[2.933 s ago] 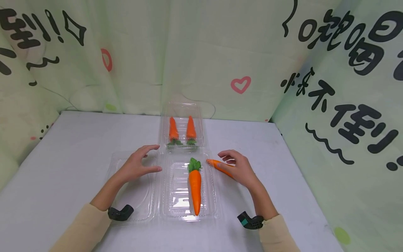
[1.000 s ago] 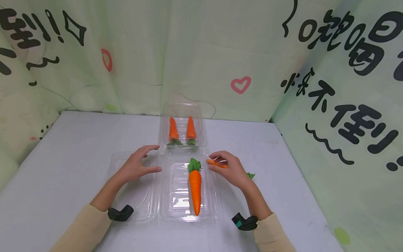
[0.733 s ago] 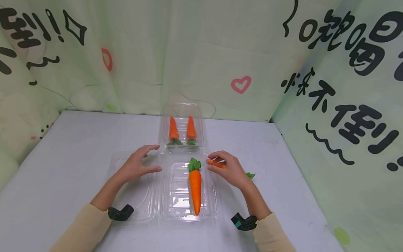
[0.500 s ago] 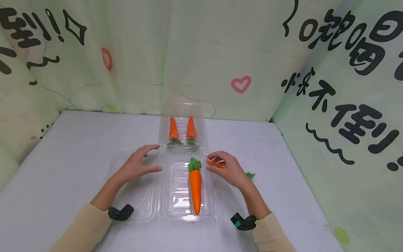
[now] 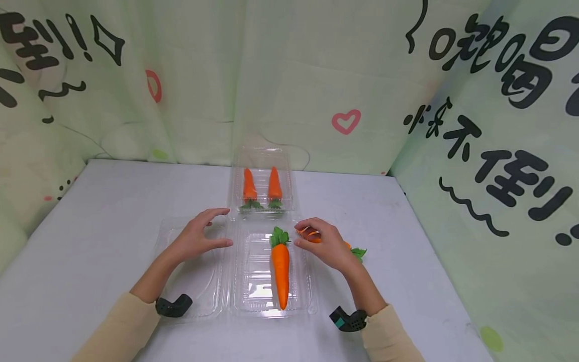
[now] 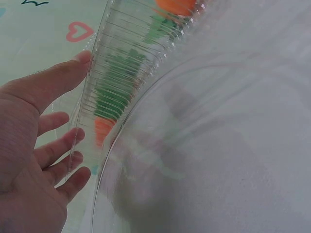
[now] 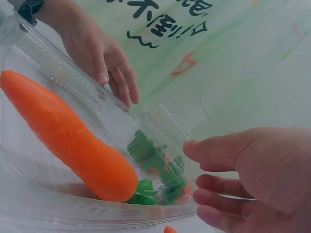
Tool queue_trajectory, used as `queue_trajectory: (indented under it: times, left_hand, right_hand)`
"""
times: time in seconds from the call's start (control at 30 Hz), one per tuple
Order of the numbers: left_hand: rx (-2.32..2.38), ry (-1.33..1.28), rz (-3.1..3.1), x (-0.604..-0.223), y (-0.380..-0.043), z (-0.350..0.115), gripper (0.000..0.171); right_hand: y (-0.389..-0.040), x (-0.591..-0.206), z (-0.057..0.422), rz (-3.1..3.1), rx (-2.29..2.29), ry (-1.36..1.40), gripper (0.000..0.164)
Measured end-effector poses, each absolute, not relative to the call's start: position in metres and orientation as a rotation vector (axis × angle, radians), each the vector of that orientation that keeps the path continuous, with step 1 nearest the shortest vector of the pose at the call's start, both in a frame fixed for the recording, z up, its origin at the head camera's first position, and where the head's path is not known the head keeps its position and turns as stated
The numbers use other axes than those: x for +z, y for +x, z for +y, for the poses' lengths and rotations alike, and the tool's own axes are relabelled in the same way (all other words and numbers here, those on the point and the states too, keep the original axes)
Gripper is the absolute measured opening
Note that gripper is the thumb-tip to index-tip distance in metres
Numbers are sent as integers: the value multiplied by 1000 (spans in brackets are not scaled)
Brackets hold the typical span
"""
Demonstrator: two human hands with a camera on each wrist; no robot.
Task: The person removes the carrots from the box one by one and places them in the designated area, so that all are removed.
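Observation:
A clear plastic box (image 5: 239, 307) stands in the middle of the table with one orange carrot (image 5: 280, 274) inside, leaves toward the back. At its left rim is my left hand (image 5: 199, 239), thumb and fingers spread apart; the left wrist view has the fingertips right at the plastic edge. My right hand (image 5: 323, 245) is at the opposite rim, fingers loosely bent and holding nothing. Beneath this hand a second carrot (image 5: 359, 253) lies on the table, mostly hidden, its leaves showing past the wrist. In the right wrist view only its orange tip (image 7: 169, 229) appears.
Behind is another clear box (image 5: 289, 203) holding two carrots (image 5: 274, 185), with its lid raised. The near box's lid (image 5: 190, 286) lies flat to the left, under my left forearm. Printed curtains (image 5: 289, 75) enclose the white table (image 5: 122, 201).
My right hand has shifted left from over the loose carrot to the box's right rim, uncovering the carrot's leaves. The left hand and the carrots have stayed put.

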State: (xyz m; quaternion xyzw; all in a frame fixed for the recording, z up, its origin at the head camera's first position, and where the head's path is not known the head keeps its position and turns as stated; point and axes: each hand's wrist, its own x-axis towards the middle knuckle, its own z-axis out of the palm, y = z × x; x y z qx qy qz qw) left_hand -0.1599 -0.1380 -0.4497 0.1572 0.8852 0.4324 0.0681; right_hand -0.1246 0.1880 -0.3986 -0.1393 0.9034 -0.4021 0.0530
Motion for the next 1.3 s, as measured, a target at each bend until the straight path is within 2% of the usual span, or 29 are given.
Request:
queue_trajectory:
  times: [1.3]
  left_hand:
    - [1313, 502, 2680, -451, -159, -138, 78]
  right_hand:
    - [-123, -398, 176, 2697, -1144, -457, 35]
